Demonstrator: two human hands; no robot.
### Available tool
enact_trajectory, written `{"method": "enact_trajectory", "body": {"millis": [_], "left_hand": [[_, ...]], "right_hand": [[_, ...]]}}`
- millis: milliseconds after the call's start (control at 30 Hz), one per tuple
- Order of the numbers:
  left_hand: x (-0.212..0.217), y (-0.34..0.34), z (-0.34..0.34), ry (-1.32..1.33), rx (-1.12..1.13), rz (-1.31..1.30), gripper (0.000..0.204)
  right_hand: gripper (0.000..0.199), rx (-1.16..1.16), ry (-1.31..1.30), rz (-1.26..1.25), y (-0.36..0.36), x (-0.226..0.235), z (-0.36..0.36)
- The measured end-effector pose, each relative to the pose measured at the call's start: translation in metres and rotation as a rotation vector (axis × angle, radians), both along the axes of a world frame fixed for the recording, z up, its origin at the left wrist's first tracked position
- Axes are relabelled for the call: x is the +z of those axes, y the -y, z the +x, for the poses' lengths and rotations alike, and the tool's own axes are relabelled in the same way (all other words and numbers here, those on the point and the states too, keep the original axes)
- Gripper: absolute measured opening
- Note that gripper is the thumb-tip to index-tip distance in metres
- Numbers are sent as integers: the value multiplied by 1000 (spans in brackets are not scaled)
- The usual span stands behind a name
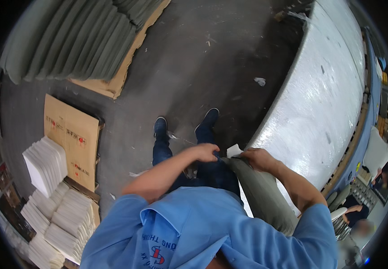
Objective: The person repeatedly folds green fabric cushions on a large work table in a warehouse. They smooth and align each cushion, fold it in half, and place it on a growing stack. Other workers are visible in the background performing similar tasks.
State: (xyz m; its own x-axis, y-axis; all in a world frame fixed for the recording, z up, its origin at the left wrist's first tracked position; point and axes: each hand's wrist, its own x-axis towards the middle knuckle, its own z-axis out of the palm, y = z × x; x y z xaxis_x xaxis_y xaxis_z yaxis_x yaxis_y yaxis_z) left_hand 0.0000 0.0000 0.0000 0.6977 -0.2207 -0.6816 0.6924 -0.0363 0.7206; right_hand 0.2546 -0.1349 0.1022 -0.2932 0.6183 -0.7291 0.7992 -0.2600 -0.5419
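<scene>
A grey-green cushion is tucked against my right side, slanting from my waist down under my right forearm. My right hand is closed on its upper edge. Just left of the cushion's narrow end, my left hand is closed, fingertips pinched together. A small dark bit shows at those fingertips, too small to name; it may be part of the cushion's edge. Between the two hands a white flap sticks up beside the cushion.
A long plastic-wrapped stack stands close on my right. Grey-green cushions lie in a row on cardboard at the far left. White padded pieces are piled at the left beside a cardboard sheet. Another person is at the right edge.
</scene>
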Motion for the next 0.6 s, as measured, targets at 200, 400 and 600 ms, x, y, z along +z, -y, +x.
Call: {"method": "enact_trajectory", "body": {"millis": [200,400,600], "left_hand": [[-18,75,12,-106,446,28,46],[-33,112,21,-249,999,-362,24],[-30,126,33,-480,1406,-566,19]], "right_hand": [[23,-423,83,-67,-12,-36,-27],[34,-756,182,-138,-7,-81,-42],[47,-577,435,-84,-30,-78,-65]]}}
